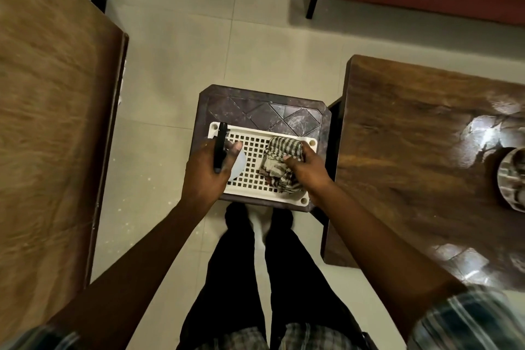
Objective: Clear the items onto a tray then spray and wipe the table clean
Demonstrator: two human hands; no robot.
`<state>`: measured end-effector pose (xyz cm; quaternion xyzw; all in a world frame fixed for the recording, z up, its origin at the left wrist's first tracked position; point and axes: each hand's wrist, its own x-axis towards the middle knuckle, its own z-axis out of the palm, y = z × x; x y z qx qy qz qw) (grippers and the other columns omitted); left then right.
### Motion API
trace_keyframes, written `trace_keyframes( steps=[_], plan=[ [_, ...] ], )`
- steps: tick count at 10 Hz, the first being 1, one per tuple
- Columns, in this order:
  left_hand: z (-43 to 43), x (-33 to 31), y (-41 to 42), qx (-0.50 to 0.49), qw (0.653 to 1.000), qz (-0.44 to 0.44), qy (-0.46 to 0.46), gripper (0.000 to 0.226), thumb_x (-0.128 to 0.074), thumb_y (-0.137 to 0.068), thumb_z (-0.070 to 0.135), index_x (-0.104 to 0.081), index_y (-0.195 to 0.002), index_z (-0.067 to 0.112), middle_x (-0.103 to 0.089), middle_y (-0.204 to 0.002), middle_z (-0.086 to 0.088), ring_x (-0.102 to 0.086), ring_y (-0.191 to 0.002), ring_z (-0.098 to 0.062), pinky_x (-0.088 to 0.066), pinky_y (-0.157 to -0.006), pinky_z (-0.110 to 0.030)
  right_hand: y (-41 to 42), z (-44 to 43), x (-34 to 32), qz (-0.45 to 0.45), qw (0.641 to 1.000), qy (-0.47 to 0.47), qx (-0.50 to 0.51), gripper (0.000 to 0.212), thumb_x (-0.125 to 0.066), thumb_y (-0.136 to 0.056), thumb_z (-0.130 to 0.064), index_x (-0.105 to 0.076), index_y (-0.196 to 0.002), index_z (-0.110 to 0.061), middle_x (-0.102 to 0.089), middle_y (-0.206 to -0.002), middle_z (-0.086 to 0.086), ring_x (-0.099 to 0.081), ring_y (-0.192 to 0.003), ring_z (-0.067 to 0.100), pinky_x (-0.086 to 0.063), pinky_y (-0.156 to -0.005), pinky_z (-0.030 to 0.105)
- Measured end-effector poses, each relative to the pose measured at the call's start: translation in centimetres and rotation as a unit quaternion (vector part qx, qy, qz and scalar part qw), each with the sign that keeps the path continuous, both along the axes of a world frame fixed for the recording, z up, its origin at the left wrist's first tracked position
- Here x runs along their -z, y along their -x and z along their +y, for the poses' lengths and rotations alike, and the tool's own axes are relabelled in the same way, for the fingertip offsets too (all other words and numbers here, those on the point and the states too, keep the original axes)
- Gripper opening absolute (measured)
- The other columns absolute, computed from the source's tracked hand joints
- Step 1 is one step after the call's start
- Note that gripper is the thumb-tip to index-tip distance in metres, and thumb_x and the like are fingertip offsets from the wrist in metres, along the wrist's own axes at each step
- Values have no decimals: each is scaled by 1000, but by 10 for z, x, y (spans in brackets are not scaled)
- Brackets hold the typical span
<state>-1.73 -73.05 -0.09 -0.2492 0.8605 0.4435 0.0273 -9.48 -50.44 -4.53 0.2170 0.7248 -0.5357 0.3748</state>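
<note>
- Table: dark glossy wood, set to the right of the stool. One item is seen on it at the edge where the view cuts off, so clearing is judged not yet done.
- Stool: dark moulded plastic, standing on the tiled floor. The tray is carried along its near edge.
- Tray: white perforated plastic, lying flat. It is judged light and stiff, and is best lifted level by its two short edges.
- Cloth: striped and crumpled, lying on the tray's right half toward the near right corner. It is clutched by the right hand, whose fingers are curled over the bunched fabric. It is judged soft, limp and light. It will drape and trail, so a full handful should be taken rather than a corner.
- Spray bottle: black trigger head and pale translucent body, held over the tray's left edge. It is grasped by the left hand, wrapped round the neck below the trigger. Whether it rests on the tray cannot be told, nor its fill. The smooth body is judged slippery, and the neck is the surer hold.
- Steel vessel: partly cut off at the table's far right edge. It is judged hard, smooth and light, and is best taken by the rim. Its contents cannot be told.
</note>
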Motion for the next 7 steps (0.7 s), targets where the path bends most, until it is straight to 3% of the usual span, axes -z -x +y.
trace_keyframes(
  steps=[1, 2, 4, 5, 6, 7],
  plan=[
    [-1, 6, -2, 8, 1000, 16, -7, 35, -61, -104, 61, -71, -99, 28, -75, -89, 8, -68, -90, 6, -45, -71, 0, -13, -5, -12, 96, 983, -149, -40, 64, -69, -96, -17, -48, -156, -28, -70, -127, -7, -68, -110, 16, -59, -99, 38],
    [0, 8, -4, 1, 1000, 3, -3, 36, -61, -102, 63, -69, -97, 28, -73, -90, 8, -68, -90, 4, -46, -71, -1, -24, -9, -20, 145, 972, -182, -37, 69, -68, -92, -13, -47, -157, -25, -71, -132, -2, -67, -110, 16, -54, -98, 30],
    [-5, 13, -14, 27, 999, -26, 6, 28, -78, -96, 46, -68, -108, 22, -69, -99, 6, -67, -87, -2, -44, -71, 2, -43, -14, -40, 230, 946, -215, -80, 62, -66, -91, -13, -52, -152, -17, -58, -149, 5, -59, -128, 15, -51, -108, 34],
    [-13, 9, -24, 78, 993, -74, 39, 58, -85, -82, 6, -62, -133, 17, -62, -119, 2, -66, -99, -19, -49, -84, -18, -46, -19, -49, 259, 938, -185, -135, 56, -64, -94, -15, -55, -149, -19, -57, -151, 0, -51, -113, -7, -51, -103, 29],
    [-26, -2, -23, 99, 988, -94, 70, 77, -77, -72, -6, -56, -142, 17, -60, -133, -7, -64, -112, -30, -57, -86, -37, -43, -19, -55, 281, 925, -199, -162, 55, -63, -95, -19, -55, -149, -19, -54, -156, 1, -52, -133, 8, -48, -113, 34],
    [-41, -29, -11, 61, 986, -71, 141, 63, -68, -86, -1, -55, -146, 17, -58, -145, -10, -61, -125, -34, -60, -94, -49, -36, -21, -73, 294, 913, -216, -179, 57, -61, -98, -28, -52, -154, -17, -48, -162, 2, -40, -153, 20, -41, -122, 42]
  ],
)
